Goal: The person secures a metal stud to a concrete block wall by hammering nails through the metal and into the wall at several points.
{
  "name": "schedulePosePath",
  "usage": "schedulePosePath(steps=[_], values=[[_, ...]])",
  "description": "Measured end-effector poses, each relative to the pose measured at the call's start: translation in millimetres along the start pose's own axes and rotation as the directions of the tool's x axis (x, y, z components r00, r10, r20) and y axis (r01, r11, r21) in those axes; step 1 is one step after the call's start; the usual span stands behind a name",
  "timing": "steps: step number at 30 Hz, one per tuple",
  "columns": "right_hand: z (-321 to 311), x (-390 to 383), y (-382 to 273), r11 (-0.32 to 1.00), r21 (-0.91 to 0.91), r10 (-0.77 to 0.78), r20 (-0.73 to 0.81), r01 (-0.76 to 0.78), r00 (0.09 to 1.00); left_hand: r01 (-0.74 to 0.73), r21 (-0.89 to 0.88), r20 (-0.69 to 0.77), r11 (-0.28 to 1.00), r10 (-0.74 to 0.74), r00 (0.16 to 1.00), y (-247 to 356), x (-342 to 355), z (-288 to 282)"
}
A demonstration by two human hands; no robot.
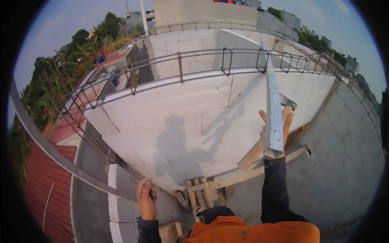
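My right hand is raised before the white block wall, its fingers and thumb on either side of a long pale metal bar. The bar points away from me and passes over the steel reinforcement cage on the wall top. Behind the bar, a hammer with a wooden handle slants down through the same hand; the bar hides part of the grip. My left hand is at the lower left, fingers curled toward the thumb. Whether something small is pinched there I cannot make out.
A curved-looking grey beam crosses the left side, above a red corrugated roof. Below me are wooden pieces and a long plank. A grey block wall stands at right. White blocks rise beside my left hand.
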State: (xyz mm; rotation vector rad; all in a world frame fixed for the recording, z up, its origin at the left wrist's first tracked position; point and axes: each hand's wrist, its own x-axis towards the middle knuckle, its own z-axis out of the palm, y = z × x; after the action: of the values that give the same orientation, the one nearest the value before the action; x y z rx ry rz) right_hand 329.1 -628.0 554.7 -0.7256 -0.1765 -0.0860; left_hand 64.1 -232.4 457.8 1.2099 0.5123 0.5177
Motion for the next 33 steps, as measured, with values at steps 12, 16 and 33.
schedulePosePath(steps=[12,16,33], values=[[32.5,-14.1,-32.9,0.988,-0.15,-0.058,-0.075,0.046,0.995,-0.562,0.23,0.6,0.794,0.339,0.724,164.9,-58.1,139.9],[77.2,-84.4,-7.8,0.995,-0.1,-0.014,-0.077,0.006,0.997,-0.656,0.341,0.746,0.674,0.231,0.625,202.5,-63.3,167.3],[69.1,-216.4,64.0,0.981,-0.092,0.166,-0.064,-0.171,0.984,-0.649,0.705,0.709,0.286,-0.26,0.656,198.1,-222.2,-41.4]])
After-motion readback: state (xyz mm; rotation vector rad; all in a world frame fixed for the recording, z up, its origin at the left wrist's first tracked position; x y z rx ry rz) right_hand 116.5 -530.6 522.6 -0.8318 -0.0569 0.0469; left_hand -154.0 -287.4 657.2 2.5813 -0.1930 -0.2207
